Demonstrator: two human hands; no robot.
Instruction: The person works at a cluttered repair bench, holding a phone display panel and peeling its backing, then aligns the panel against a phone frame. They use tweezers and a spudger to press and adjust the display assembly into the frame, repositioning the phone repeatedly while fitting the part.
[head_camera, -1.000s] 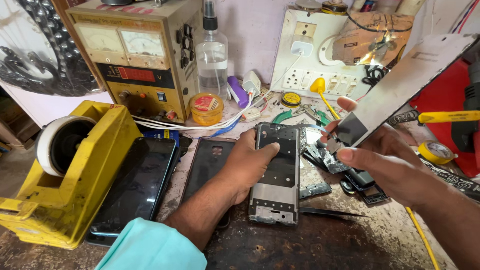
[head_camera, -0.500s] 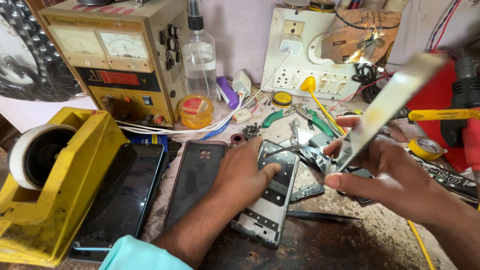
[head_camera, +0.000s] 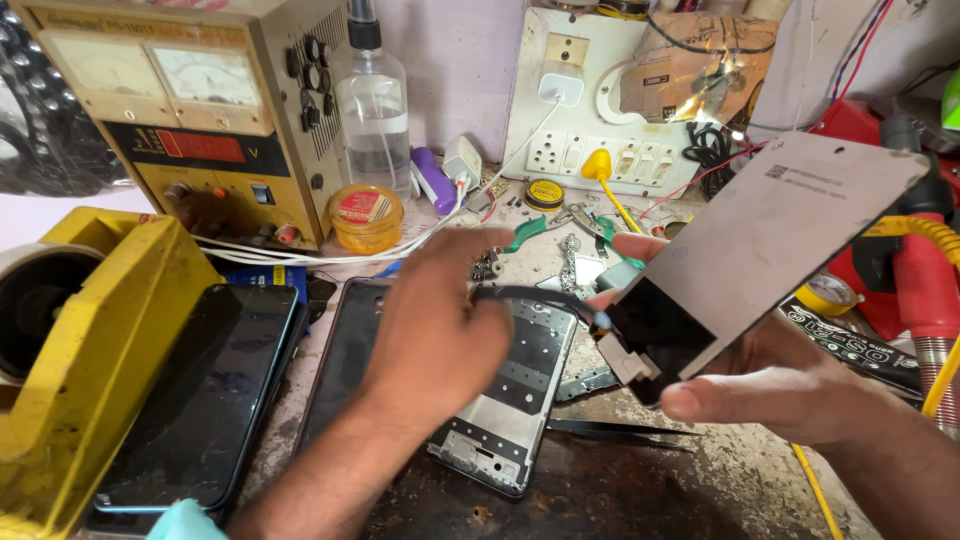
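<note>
My left hand (head_camera: 440, 330) rests on a bare silver phone frame (head_camera: 515, 400) lying on the bench, and its fingertips pinch a thin dark flex cable (head_camera: 530, 295). The cable runs to the lower corner of a grey display panel (head_camera: 770, 240). My right hand (head_camera: 760, 385) holds that panel tilted up by its lower end, thumb underneath, back side facing me. The panel hangs above and to the right of the frame.
A yellow tape dispenser (head_camera: 120, 340) stands at left. Two dark phones (head_camera: 210, 400) (head_camera: 345, 365) lie beside it. A bench power supply (head_camera: 190, 120), a clear bottle (head_camera: 372, 110) and a socket board (head_camera: 600, 100) line the back. Black tweezers (head_camera: 620, 432) lie on the bench.
The right hand has raised and turned the display panel so its grey back shows broadly. The left hand has moved up the frame to the flex cable.
</note>
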